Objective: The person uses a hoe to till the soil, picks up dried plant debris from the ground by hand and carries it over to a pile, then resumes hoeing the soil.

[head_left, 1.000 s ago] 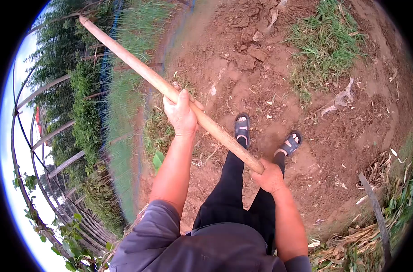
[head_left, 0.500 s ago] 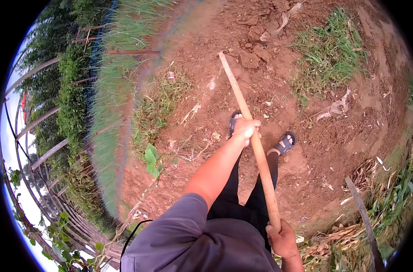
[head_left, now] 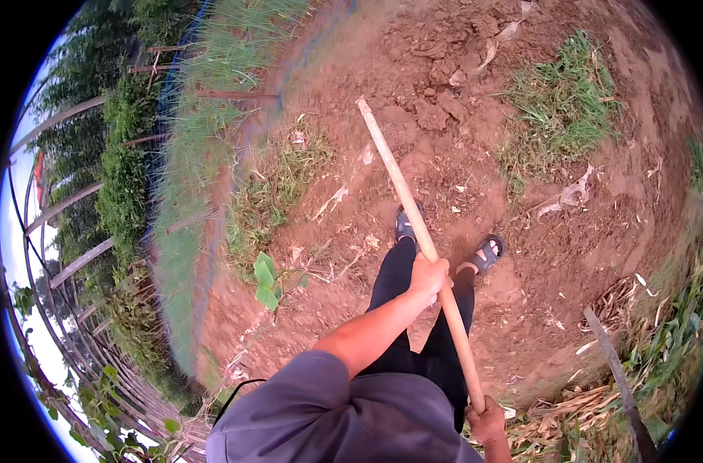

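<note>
In the head view, held a long, straight, pale wooden pole (head_left: 405,199) slantwise in front of the body, with its free upper end out over the soil and its lower end beside the right thigh. Gripped it near the middle with the left hand (head_left: 427,276), with the fingers closed firmly around the wood. Gripped it at the lower end with the right hand (head_left: 488,423), with the fingers curled shut about it, though partly hidden. Could not tell whether the upper end touched the ground. Stood on bare, reddish-brown soil (head_left: 537,316) in slim black trousers (head_left: 390,289), a grey short-sleeved shirt (head_left: 344,424) and dark open-toed strap sandals (head_left: 486,254). Had a small plant with broad green leaves (head_left: 266,282) near the left forearm, and farther left a strip of thin, green, grass-like blades (head_left: 212,100) beside blue netting (head_left: 165,108). Had a rounded clump of green grass (head_left: 564,92) ahead to the right and, nearer on the right, a narrow grey board (head_left: 615,370) beside dry tan husks (head_left: 552,417).
</note>
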The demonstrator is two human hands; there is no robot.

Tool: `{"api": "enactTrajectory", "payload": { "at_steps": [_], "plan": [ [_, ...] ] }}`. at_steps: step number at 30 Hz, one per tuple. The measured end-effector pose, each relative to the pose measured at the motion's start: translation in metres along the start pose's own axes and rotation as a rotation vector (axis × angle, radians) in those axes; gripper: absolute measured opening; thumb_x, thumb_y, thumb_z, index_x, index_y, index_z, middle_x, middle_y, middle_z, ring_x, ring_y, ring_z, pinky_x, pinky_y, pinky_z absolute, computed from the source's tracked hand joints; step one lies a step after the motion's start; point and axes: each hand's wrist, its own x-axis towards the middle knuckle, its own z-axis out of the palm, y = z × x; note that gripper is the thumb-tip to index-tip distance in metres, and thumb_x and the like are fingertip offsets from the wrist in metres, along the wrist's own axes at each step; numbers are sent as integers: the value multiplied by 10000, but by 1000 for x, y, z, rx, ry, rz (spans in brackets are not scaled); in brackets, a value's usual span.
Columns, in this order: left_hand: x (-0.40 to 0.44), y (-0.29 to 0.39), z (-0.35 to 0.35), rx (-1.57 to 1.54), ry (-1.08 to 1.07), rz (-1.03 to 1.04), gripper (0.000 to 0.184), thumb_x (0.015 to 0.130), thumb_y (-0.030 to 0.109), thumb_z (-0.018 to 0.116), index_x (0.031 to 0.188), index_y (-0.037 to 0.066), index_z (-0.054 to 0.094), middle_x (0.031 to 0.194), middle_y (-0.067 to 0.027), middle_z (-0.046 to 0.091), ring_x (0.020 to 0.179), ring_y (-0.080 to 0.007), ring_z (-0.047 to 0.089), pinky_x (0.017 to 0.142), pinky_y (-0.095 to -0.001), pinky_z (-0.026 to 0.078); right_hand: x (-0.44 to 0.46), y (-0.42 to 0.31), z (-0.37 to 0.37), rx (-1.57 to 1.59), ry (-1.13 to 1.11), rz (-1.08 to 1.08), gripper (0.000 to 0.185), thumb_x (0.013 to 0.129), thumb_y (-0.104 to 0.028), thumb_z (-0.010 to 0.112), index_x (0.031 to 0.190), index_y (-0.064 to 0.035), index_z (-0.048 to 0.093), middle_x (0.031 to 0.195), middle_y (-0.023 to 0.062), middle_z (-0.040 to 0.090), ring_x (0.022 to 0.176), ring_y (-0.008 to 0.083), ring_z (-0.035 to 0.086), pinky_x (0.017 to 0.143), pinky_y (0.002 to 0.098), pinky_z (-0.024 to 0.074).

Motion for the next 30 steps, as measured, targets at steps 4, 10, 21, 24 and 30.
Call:
{"api": "enactTrajectory", "payload": {
  "at_steps": [4, 10, 21, 24, 30],
  "plan": [
    [-5, 48, -28, -221, 22, 151, 245, 809, -9, 611, 975, 52, 443, 710, -89, 529, 453, -245, 556, 420, -388, 506, 57, 6, 18, -223, 54, -200, 327, 834, -332, 746, 1025, -82, 659, 853, 191, 707, 769, 384, 696, 716, 467, 559],
    [-23, 166, -87, -178, 164, 604, 275, 885, 6, 591, 1100, 27, 421, 809, -115, 560, 537, -230, 588, 496, -361, 550, 159, -103, 54, -185, 7, -496, 284, 805, -284, 719, 968, -70, 628, 892, 235, 685, 899, 455, 664, 774, 498, 537],
    [85, -77, -59, 144, 257, 164, 160, 856, 96, 623, 901, -40, 553, 706, -124, 590, 502, -254, 633, 434, -397, 506, 54, -27, 20, -214, -103, 118, 300, 804, -211, 779, 1016, -18, 688, 819, 108, 691, 746, 223, 668, 714, 362, 538],
    [77, -22, -68, 126, 141, 37, 166, 828, 86, 659, 753, -24, 560, 617, -106, 571, 569, -258, 645, 506, -426, 517, 19, -69, 0, -52, -146, 167, 235, 819, -174, 757, 938, 7, 665, 727, 62, 636, 610, 147, 597, 586, 311, 500],
    [74, 117, -97, -278, 4, -69, 112, 802, 34, 708, 854, -19, 624, 701, -91, 598, 572, -238, 613, 548, -380, 531, -66, -244, -26, 442, -314, 75, 303, 946, -169, 679, 1152, 32, 584, 734, 37, 613, 564, 88, 526, 514, 237, 417]
  ]
}}
